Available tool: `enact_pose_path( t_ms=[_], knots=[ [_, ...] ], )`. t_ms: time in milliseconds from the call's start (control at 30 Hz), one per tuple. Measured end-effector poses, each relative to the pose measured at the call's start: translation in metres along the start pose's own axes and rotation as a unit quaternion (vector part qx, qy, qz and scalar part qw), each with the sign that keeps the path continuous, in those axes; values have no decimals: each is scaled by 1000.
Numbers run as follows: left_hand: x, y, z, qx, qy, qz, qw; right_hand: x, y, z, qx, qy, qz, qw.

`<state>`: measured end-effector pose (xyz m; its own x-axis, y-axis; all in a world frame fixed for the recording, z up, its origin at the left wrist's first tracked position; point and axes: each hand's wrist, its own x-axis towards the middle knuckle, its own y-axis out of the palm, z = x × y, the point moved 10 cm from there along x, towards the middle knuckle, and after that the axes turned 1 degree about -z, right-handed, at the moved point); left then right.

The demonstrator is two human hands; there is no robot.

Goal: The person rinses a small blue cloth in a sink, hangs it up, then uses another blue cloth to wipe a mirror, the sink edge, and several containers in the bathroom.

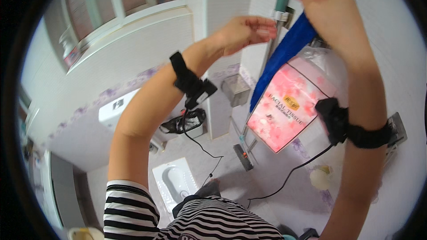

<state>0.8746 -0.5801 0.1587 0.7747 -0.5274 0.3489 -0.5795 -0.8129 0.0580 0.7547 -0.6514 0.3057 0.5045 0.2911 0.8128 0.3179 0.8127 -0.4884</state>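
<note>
My left hand [249, 33] is raised in the upper middle, its fingers loosely bent. Their tips overlap a metal pole with a green handle [282, 0]; whether they touch it, I cannot tell. Higher up, my right hand [327, 2] has its fingers stretched to the left, over the handle's upper part, with a gap between thumb and fingers. A long blue towel [284, 58] hangs behind the right hand and slants down to the left. Below that hand, a pink floral facial tissue pack [284, 104] hangs near the right wall, in front of the towel's lower part.
Black straps with cables circle both forearms. Below are a white squat toilet [178, 182], a brush head [243, 157] on the floor, a wall-mounted clear bin [235, 90] and a black bag [191, 120]. A bottle [69, 49] stands on the windowsill at the left.
</note>
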Motion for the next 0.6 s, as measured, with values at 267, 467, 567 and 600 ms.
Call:
enact_pose_path(
  t_ms=[267, 467, 567, 600],
  knots=[
    [-180, -29, 23, 14, -78, -163, 983, -87, 134, -12, 457, 273, 76, 843],
    [-266, -69, 15, -50, -96, -248, 963, -116, 216, 28, 593, 295, 173, 729],
    [-289, -70, 19, -94, -121, -229, 961, -125, 251, 57, 621, 285, 229, 693],
    [-298, -78, 23, -90, -111, -240, 960, -129, 264, 67, 632, 288, 245, 677]
  ],
)
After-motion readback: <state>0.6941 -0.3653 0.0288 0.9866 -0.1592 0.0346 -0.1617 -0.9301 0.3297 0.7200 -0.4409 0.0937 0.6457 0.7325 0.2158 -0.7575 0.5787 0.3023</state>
